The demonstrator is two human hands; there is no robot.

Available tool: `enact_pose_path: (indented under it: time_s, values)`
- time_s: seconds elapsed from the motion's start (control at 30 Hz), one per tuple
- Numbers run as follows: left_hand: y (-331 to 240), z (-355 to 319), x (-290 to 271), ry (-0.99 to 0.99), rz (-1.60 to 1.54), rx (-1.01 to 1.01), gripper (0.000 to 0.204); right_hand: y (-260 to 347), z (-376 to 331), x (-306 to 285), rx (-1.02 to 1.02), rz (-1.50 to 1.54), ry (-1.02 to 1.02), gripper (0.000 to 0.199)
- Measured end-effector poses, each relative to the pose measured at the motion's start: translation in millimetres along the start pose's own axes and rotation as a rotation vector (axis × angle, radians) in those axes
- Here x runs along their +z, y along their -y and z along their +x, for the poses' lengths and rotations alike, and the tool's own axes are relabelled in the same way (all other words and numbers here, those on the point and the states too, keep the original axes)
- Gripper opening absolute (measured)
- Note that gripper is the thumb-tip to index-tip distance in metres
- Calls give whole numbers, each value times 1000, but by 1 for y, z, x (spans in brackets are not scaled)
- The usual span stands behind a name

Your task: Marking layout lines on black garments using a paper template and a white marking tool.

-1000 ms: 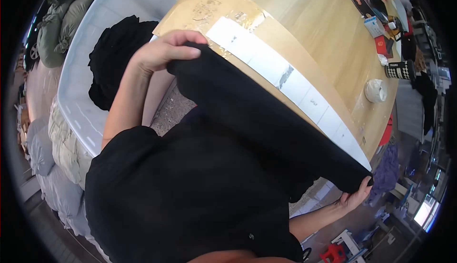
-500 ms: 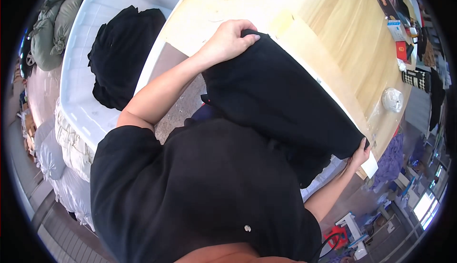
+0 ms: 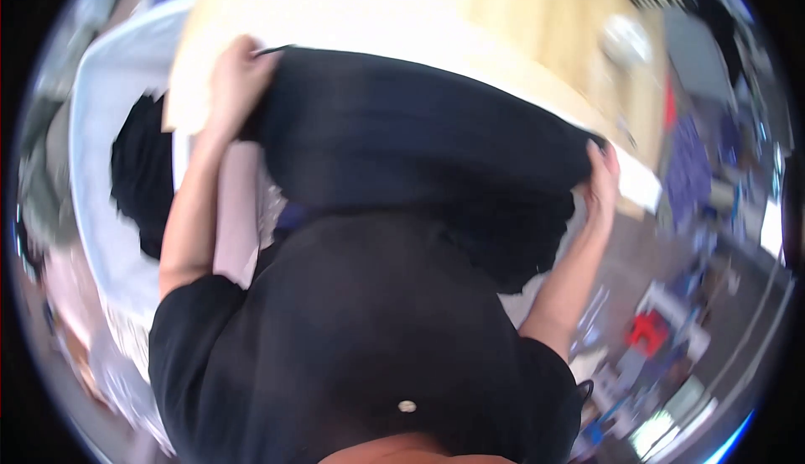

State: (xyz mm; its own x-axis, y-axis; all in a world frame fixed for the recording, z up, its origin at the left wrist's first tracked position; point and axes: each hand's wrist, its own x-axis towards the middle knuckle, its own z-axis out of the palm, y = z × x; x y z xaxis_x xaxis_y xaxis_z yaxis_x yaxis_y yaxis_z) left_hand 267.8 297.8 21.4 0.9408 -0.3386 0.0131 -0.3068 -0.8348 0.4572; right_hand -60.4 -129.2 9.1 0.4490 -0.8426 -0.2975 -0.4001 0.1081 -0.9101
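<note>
A broad piece of black cloth (image 3: pixel 419 128) stretches between my two hands along the near edge of the wooden table (image 3: pixel 352 2). My left hand (image 3: pixel 241 82) pinches its upper left corner, thumb over the edge. At the other end, my right hand (image 3: pixel 601 174) grips the upper right corner with the thumb on top. The upper edge runs fairly straight from hand to hand, slanting down to the right. Loose folds hang below, toward my body, on the right side. Motion blur softens the cloth and my left fingers; whether it is a finished garment I cannot tell.
Left of the table stands a large pale plastic bin (image 3: pixel 92 170) with a heap of black fabric (image 3: pixel 142 174) in it. A clear round wrapped bundle (image 3: pixel 627 40) lies on the table's right side. Purple fabric (image 3: pixel 689 166) and a red object (image 3: pixel 646 332) show beyond the right edge.
My view has turned, so the table and bin sit differently in the picture. The cloth, steeply slanted before, now lies closer to level. Both hands still hold its corners.
</note>
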Motion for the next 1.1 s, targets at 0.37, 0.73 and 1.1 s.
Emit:
enact_pose_path:
  time_s: [0.37, 0.73, 1.1]
  values:
    - [-289, -108, 127, 207, -254, 1181, 49, -20, -22, -5, -349, -259, -83, 30]
    - [-306, -117, 162, 224, 78, 1187, 53, -16, -28, 1, -351, -421, -183, 24]
    - [-322, -123, 165, 223, 205, 1265, 52, -24, -26, -2, -348, -348, -257, 15]
